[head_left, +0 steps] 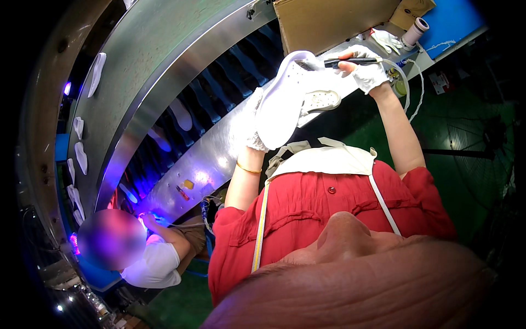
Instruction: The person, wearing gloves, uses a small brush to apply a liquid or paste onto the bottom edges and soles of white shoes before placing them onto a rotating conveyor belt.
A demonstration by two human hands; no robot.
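A white shoe sole (280,109) is held up over the metal bench by my left hand (252,123), which is closed around its left edge in a white glove. My right hand (366,68), in a white glove with bare fingertips, grips a black-handled brush (350,61) joined to a pale tube. The brush's bristles lie at the sole's far end; glare hides whether they touch. Behind the held sole, a second off-white piece with small holes, like a shoe sole (323,101), is partly covered.
A curved conveyor belt (118,88) carries several white soles on the left. Dark slots with more soles run below its metal edge. At lower left a co-worker (156,260) sits by the bench. A cardboard box (329,27), loose glove (386,40) and pink roll (415,33) stand far right.
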